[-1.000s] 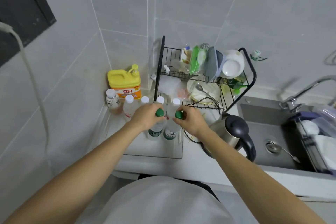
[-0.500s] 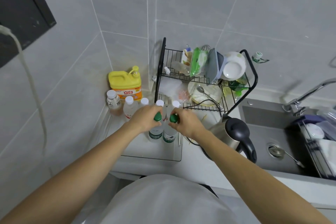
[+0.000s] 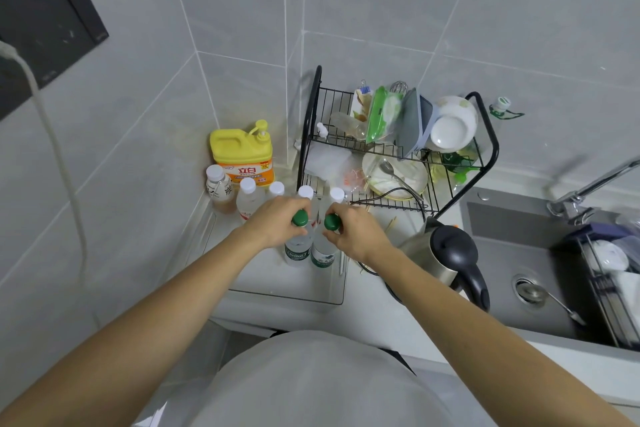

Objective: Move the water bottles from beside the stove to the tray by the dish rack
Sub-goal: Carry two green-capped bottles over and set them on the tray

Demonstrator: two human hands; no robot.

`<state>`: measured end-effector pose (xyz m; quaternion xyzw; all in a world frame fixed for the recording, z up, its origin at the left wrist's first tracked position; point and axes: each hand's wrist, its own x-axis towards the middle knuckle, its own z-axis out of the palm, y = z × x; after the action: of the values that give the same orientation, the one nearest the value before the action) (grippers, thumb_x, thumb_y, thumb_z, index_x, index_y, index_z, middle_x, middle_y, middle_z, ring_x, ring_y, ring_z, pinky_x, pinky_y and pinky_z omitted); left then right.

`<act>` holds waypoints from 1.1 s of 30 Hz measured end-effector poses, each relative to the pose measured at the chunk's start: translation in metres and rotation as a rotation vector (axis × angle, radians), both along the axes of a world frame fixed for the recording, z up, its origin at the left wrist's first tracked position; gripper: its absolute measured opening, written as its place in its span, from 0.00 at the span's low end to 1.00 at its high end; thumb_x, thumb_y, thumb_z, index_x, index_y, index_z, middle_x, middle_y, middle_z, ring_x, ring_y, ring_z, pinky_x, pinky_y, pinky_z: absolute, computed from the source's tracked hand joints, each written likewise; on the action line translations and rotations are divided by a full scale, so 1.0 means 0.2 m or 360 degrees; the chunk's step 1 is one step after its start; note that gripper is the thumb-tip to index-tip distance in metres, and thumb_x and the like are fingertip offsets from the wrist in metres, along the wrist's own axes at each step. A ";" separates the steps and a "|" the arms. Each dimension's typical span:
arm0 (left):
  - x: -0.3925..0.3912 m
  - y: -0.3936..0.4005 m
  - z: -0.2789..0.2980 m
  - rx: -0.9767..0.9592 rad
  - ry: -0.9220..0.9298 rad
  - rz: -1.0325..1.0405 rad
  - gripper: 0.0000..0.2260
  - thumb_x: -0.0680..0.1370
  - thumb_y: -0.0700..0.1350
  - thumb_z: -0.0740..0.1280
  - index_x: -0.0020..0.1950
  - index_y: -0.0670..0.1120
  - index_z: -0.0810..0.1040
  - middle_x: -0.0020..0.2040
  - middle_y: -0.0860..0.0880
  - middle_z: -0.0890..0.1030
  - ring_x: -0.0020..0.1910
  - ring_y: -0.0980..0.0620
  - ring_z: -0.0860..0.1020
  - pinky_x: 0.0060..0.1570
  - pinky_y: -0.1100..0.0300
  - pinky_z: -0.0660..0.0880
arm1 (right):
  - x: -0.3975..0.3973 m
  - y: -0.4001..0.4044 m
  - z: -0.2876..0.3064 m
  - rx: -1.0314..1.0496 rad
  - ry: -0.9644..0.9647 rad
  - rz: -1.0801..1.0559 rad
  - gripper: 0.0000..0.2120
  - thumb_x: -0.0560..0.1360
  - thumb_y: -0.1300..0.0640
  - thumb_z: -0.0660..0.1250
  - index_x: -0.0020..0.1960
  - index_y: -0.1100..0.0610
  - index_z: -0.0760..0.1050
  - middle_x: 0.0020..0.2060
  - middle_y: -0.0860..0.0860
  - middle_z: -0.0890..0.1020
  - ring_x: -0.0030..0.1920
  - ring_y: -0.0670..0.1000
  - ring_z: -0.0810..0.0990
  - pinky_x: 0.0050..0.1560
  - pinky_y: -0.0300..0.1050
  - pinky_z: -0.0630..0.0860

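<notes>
Both green-capped bottles now stand closer together at the tray's point(image 3: 332, 298) right edge; left hand point(image 3: 273, 224) grips the left bottle point(image 3: 297, 250), right hand point(image 3: 358, 236) grips the right bottle point(image 3: 322, 253), each at the neck.

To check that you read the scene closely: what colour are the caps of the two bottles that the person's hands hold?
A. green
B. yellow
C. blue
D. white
A: the left hand and the right hand each hold a green-capped water bottle just below its cap; the white caps belong to bottles behind.
</notes>
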<state>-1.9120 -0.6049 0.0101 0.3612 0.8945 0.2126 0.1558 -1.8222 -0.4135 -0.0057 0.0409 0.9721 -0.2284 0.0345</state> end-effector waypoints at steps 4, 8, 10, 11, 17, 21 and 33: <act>0.00 0.00 0.00 -0.0015 0.0006 -0.0025 0.15 0.74 0.46 0.77 0.46 0.52 0.70 0.42 0.52 0.75 0.42 0.48 0.76 0.43 0.51 0.75 | 0.01 -0.01 -0.01 0.0000 0.0028 0.0022 0.11 0.76 0.52 0.73 0.54 0.55 0.75 0.48 0.52 0.82 0.47 0.58 0.79 0.46 0.52 0.78; 0.01 -0.02 -0.01 0.0012 -0.0004 -0.0032 0.13 0.74 0.47 0.77 0.47 0.51 0.72 0.44 0.51 0.78 0.43 0.48 0.78 0.46 0.49 0.78 | 0.02 0.00 -0.01 0.0039 0.0036 0.0084 0.11 0.77 0.52 0.72 0.55 0.55 0.75 0.49 0.52 0.81 0.47 0.58 0.79 0.46 0.52 0.78; 0.02 -0.02 -0.02 0.0040 -0.0017 -0.0022 0.12 0.74 0.46 0.77 0.48 0.50 0.74 0.45 0.50 0.79 0.43 0.48 0.78 0.46 0.48 0.79 | 0.02 0.01 0.00 0.0051 0.0035 0.0103 0.12 0.77 0.52 0.72 0.56 0.54 0.75 0.50 0.51 0.81 0.48 0.59 0.80 0.47 0.53 0.79; 0.02 -0.03 -0.02 0.0046 -0.0014 -0.0023 0.12 0.74 0.46 0.77 0.48 0.51 0.74 0.45 0.50 0.79 0.43 0.47 0.78 0.46 0.48 0.79 | 0.01 0.01 0.00 0.0056 0.0032 0.0108 0.12 0.76 0.52 0.72 0.57 0.53 0.75 0.50 0.51 0.81 0.48 0.59 0.80 0.48 0.53 0.80; 0.03 -0.02 -0.03 0.0042 0.0011 -0.0014 0.13 0.75 0.47 0.76 0.47 0.51 0.72 0.44 0.51 0.78 0.41 0.48 0.78 0.44 0.48 0.78 | 0.02 0.01 -0.01 0.0060 0.0036 0.0081 0.13 0.76 0.50 0.72 0.56 0.53 0.74 0.50 0.51 0.81 0.47 0.58 0.79 0.46 0.53 0.79; 0.03 -0.02 -0.03 0.0033 0.0015 -0.0009 0.13 0.75 0.47 0.76 0.47 0.52 0.71 0.45 0.50 0.78 0.42 0.48 0.78 0.45 0.48 0.78 | 0.02 0.01 -0.01 0.0066 0.0026 0.0056 0.13 0.77 0.49 0.72 0.56 0.54 0.75 0.50 0.52 0.82 0.48 0.58 0.80 0.47 0.52 0.78; 0.05 -0.03 -0.04 0.0087 0.0022 -0.0058 0.12 0.75 0.47 0.76 0.48 0.53 0.73 0.47 0.50 0.80 0.42 0.49 0.79 0.44 0.49 0.78 | 0.05 0.00 0.00 0.0052 0.0052 -0.0025 0.12 0.78 0.48 0.73 0.52 0.55 0.75 0.46 0.51 0.82 0.47 0.58 0.80 0.43 0.48 0.71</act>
<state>-1.9017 -0.6103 0.0029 0.3829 0.8827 0.2315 0.1435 -1.8126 -0.4134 -0.0060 0.0455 0.9758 -0.2134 0.0162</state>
